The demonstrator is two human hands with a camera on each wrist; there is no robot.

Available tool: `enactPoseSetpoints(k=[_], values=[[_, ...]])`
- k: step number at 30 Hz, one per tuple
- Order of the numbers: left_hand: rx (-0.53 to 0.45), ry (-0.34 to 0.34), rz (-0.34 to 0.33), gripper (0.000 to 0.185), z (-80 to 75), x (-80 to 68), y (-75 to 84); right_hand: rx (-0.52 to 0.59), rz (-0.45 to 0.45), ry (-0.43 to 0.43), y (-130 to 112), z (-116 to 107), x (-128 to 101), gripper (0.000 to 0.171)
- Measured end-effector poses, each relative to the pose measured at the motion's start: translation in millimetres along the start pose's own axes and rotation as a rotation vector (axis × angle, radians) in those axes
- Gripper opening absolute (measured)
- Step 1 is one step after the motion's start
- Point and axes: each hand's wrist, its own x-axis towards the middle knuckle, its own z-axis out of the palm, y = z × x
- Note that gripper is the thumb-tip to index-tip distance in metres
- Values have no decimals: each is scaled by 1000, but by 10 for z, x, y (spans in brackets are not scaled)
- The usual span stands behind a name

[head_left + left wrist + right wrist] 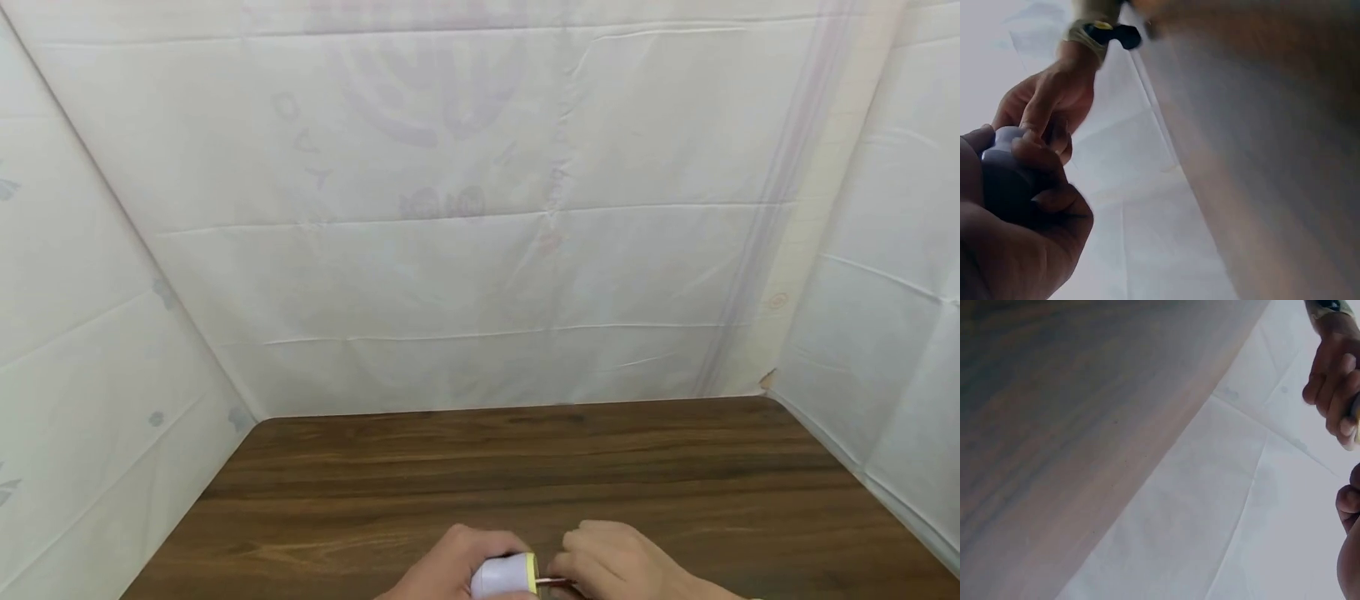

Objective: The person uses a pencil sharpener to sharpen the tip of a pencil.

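Note:
At the bottom of the head view, my left hand (448, 565) grips a rounded pale lavender case (501, 577) with a yellow rim (532, 573) on its right end. My right hand (618, 562) pinches a thin dark red stick (558, 581), which reaches to the yellow-rimmed end. In the left wrist view, fingers wrap round the case (1007, 140), its lower part in shadow, and the right hand (1054, 100) meets its far end. The right wrist view catches the hands only at its right edge. Fingers hide much of the stick.
A dark brown wooden table (480, 475) lies beneath and beyond the hands. Pale sheeting (450, 275) hangs behind it, with more sheets along the left and right sides. A band (1100, 32) circles the right wrist.

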Motion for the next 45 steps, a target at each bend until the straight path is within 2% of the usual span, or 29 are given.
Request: enactPoseSetpoints(k=[3, 6, 9, 11, 14, 17, 20, 21, 23, 25, 29, 33, 35, 37, 41, 43, 45], values=[[-44, -58, -47, 24, 2, -1, -20, 9, -14, -31, -17, 49, -62, 26], [12, -88, -51, 28, 6, 0, -38, 36, 54, -71, -65, 86, -141, 34], [135, -95, -32, 30, 7, -5, -40, 150, 266, -148, -163, 90, -196, 30], [224, -79, 0, 31, 12, -15, -39, 262, 456, -194, -232, 82, -209, 27], [380, -34, 101, 37, 23, -40, -47, 465, 707, -203, -294, 69, -199, 25], [632, 9, 274, 48, 29, -52, -63, 808, 983, -190, -287, 48, -155, 23], [900, 49, 421, 55, 35, -46, -62, 1133, 1235, -162, -246, 19, -131, 33], [954, 54, 448, 57, 36, -42, -58, 1193, 1300, -165, -237, 7, -126, 36], [1016, 58, 471, 58, 38, -37, -57, 1247, 1335, -182, -217, -7, -123, 36], [1007, 76, 480, 60, 29, -33, -77, 1245, 1300, -179, -209, -16, -115, 30], [879, 124, 438, 59, -9, -28, -106, 1145, 1153, -153, -189, -28, -81, 13], [652, 132, 290, 42, 1, -45, -84, 878, 935, -156, -169, -7, -104, 14], [541, 123, 209, 36, 16, -46, -64, 672, 778, -143, -161, 24, -134, 19], [424, 105, 130, 31, 18, -41, -46, 429, 574, -111, -137, 59, -153, 18], [199, 48, 3, 28, -13, -9, -23, -33, 139, 24, -24, 76, -122, 12], [92, 21, -46, 25, -25, 10, -16, -164, -13, 85, 39, 61, -84, 15], [14, 0, -77, 22, -24, 22, -13, -202, -105, 111, 81, 53, -61, 18]])
